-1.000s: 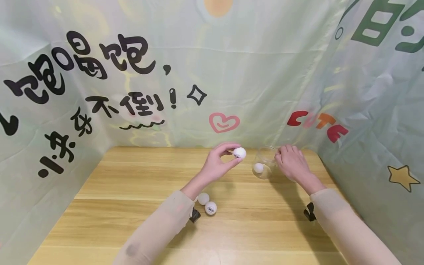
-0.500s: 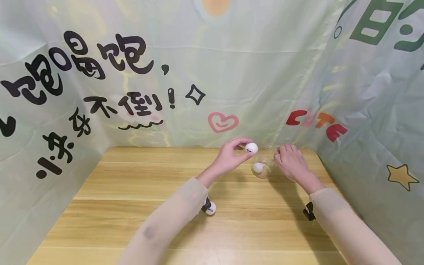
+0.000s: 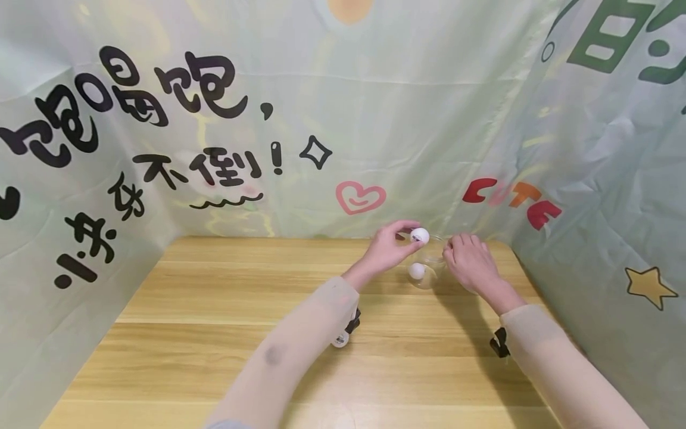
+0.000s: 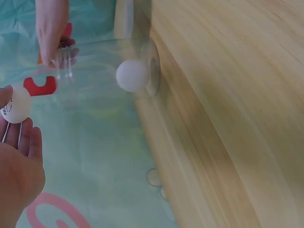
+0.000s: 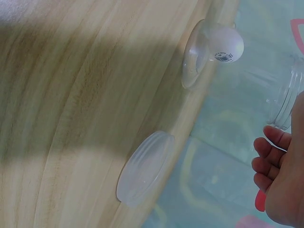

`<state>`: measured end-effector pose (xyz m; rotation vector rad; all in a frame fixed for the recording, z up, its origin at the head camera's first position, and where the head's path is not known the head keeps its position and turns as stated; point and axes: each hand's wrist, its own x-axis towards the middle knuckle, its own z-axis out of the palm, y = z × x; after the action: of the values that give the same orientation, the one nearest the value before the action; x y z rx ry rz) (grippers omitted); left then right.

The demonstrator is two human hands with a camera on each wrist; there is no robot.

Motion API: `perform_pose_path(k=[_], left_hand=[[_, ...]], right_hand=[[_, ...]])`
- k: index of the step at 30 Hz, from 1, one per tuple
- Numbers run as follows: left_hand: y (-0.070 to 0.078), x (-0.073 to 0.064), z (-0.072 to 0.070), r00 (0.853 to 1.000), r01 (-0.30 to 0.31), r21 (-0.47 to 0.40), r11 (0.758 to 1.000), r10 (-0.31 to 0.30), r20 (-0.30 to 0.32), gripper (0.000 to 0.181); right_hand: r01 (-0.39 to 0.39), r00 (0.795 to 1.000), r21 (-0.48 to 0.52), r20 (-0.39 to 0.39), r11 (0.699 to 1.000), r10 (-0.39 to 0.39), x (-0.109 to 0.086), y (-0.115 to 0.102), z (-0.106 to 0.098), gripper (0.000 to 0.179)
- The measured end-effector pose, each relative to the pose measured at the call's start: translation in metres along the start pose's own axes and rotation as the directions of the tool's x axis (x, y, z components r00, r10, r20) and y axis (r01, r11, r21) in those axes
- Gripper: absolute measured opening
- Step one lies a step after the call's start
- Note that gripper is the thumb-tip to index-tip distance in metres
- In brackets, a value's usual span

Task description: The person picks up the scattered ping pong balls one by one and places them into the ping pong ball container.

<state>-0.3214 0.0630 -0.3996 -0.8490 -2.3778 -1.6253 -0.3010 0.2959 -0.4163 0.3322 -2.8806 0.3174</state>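
Observation:
My left hand (image 3: 388, 247) pinches a white ping-pong ball (image 3: 420, 236) between thumb and fingers, at the mouth of a clear jar (image 4: 97, 71). The printed mark on this ball (image 4: 18, 105) shows in the left wrist view. Inside the upright jar, near its bottom, lies another ping-pong ball (image 5: 226, 43). At the jar's right side my right hand (image 3: 471, 262) grips the rim, its fingers (image 5: 268, 154) curled beside the threaded neck. A loose ball (image 3: 340, 339) on the table is partly covered by the left sleeve.
A translucent round lid (image 5: 146, 168) lies on the wooden table (image 3: 214, 298) near the jar, visible in the right wrist view. Printed cloth walls (image 3: 429, 119) close off the back and both sides. Dark camera straps hang under both wrists.
My left hand has carried its ball rightward and slightly up, to the jar's mouth. The left sleeve now hides one of two loose balls on the table. The right hand stays at the rim.

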Motion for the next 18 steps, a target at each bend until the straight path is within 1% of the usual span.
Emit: perform_pose_path(k=[9, 13, 16, 18], left_hand=[[-0.011, 0.012, 0.016, 0.997, 0.069, 0.046, 0.997, -0.07, 0.033, 0.039], [-0.013, 0.015, 0.02, 0.994, 0.098, 0.045, 0.994, -0.1, 0.039, 0.038], [-0.014, 0.016, 0.023, 0.993, 0.107, 0.045, 0.993, -0.109, 0.036, 0.037], [-0.014, 0.017, 0.025, 0.994, 0.101, 0.078, 0.992, -0.104, 0.039, 0.037]], right_hand=[[-0.008, 1.0, -0.005, 0.005, 1.0, 0.008, 0.001, 0.002, 0.002, 0.036], [-0.007, 1.0, -0.007, 0.0, 1.0, 0.007, 0.002, 0.003, 0.004, 0.036], [-0.008, 1.0, -0.006, -0.006, 1.0, 0.008, 0.002, 0.004, 0.005, 0.036], [-0.01, 1.0, -0.008, -0.011, 1.0, 0.01, 0.003, 0.005, 0.006, 0.037]])
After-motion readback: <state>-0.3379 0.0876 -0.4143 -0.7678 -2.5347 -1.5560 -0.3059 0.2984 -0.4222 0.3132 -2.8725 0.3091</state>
